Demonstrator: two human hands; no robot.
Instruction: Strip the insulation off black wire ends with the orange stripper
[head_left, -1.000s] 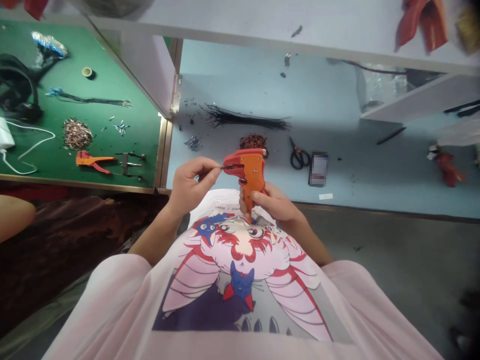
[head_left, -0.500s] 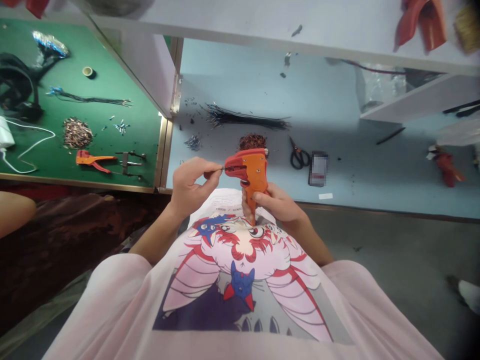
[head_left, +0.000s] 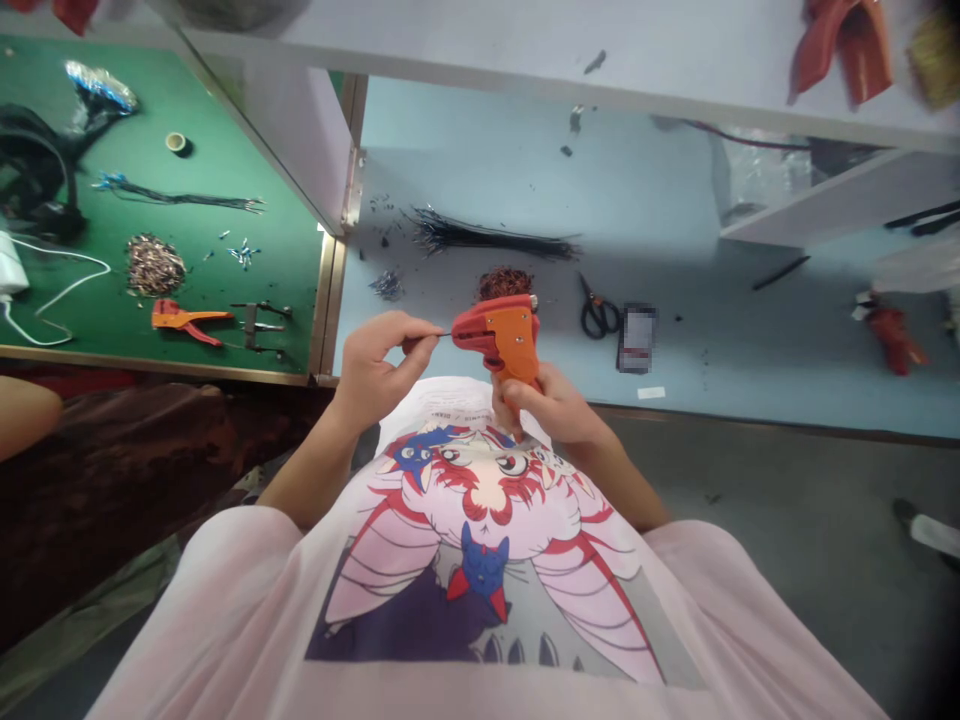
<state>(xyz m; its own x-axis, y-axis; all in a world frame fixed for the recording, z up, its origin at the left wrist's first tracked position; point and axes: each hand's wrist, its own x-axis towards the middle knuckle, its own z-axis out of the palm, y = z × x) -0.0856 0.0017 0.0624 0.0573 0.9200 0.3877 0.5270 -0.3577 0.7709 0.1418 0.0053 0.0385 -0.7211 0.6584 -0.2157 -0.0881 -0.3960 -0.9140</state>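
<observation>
My right hand (head_left: 551,402) is wrapped round the handle of a red and orange wire stripper (head_left: 511,338), its jaws pointing left. My left hand (head_left: 391,358) pinches a thin dark wire (head_left: 444,334) whose end reaches the tool's jaws. Whether the jaws grip the wire I cannot tell. Just behind the tool lies a heap of coppery scraps (head_left: 505,283). Farther back, a bundle of black wires (head_left: 495,238) stretches across the blue table. Small bluish terminals (head_left: 387,285) lie in a pile to the left.
Black-handled scissors (head_left: 598,315) and a phone (head_left: 637,338) lie right of the tool. On the green table (head_left: 217,110) at left rest another wire stripper (head_left: 191,320) and a scrap heap (head_left: 154,265). A white shelf (head_left: 480,50) crosses overhead. Part of another person's arm (head_left: 26,415) shows at the left edge.
The wire stripper has tilted slightly and its handle has shifted a little right with my right hand. My left hand has drawn slightly left, so more wire shows between fingers and jaws.
</observation>
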